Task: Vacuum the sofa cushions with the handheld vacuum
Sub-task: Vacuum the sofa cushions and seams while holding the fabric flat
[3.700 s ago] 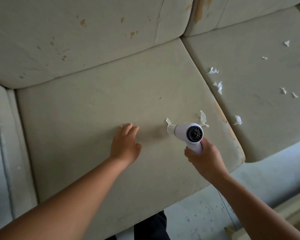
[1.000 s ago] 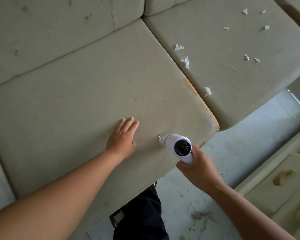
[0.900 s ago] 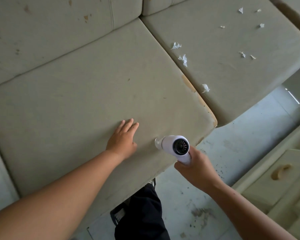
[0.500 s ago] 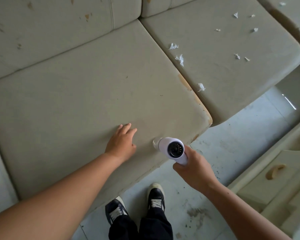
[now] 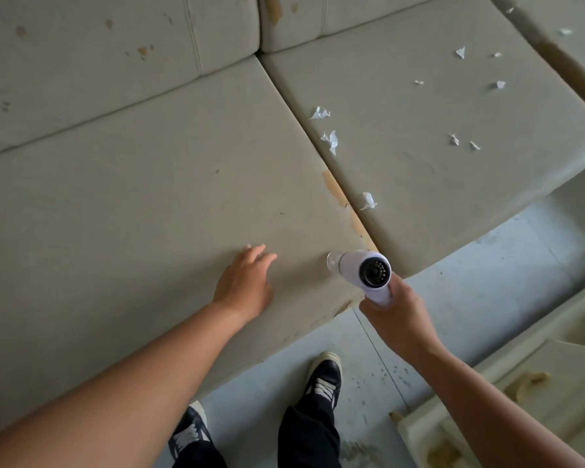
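— Near the front edge of the left seat cushion [image 5: 142, 211], what are the hands doing?

— Her or his right hand [image 5: 397, 320] is wrapped tight round the grip of the white handheld vacuum [image 5: 363, 273]; its clear nozzle tip touches the cushion fabric close to the front right corner, and the dark round rear vent faces the camera. The left hand [image 5: 245, 282] lies palm down on the same cushion, fingers spread and flat, gripping nothing, just beside the nozzle but apart from it.

— And around them?

— That cushion looks free of scraps, though worn tan patches run along its right seam. Past the seam, the right seat cushion [image 5: 436, 170] carries scattered white paper scraps [image 5: 331, 140], one lying near the seam and others farther back toward the far edge. Behind both seats stand the back cushions [image 5: 92, 55], flecked with brown spots.

— Below?

— Dark sneakers [image 5: 323, 380] and black trousers stand on the pale floor [image 5: 487, 282] at the sofa's front. A cream-coloured piece of furniture [image 5: 520, 393] sits at lower right; what it is, I cannot tell.
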